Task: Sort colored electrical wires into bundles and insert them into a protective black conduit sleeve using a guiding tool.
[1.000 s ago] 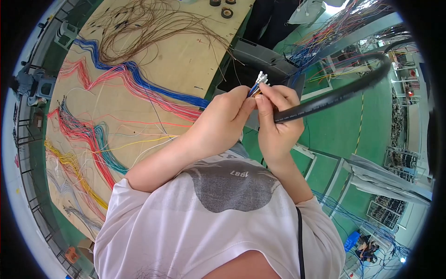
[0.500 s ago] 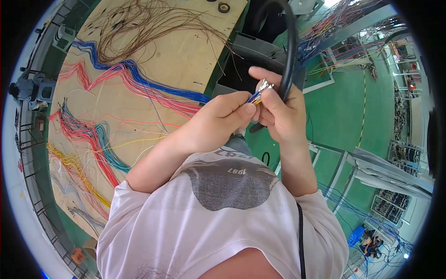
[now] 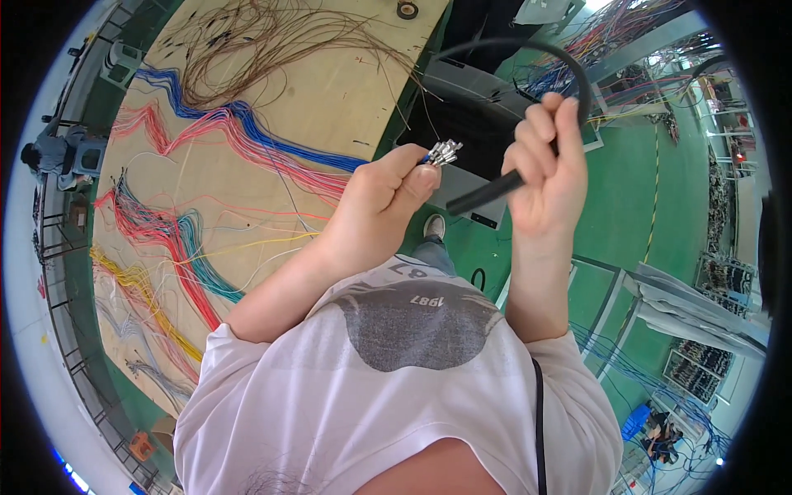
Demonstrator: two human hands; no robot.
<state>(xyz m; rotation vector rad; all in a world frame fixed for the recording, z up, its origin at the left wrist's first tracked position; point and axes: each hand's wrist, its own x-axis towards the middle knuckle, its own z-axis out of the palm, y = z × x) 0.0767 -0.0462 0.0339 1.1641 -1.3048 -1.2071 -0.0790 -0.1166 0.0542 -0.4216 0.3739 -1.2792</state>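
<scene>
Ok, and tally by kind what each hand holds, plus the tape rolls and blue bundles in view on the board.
Black tube, in the right hand: 1
Wire bunch, in the left hand: 1
Tape roll, on the board: 1
Blue bundle, on the board: 1
Total: 4

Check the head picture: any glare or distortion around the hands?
Head view: silver tips of the wires in the left hand glint, but show distinctly; head view: the black tube from the right hand looks dark, no strong glare; head view: the table bows near the rim, and a light at lower left is blown out.
</scene>
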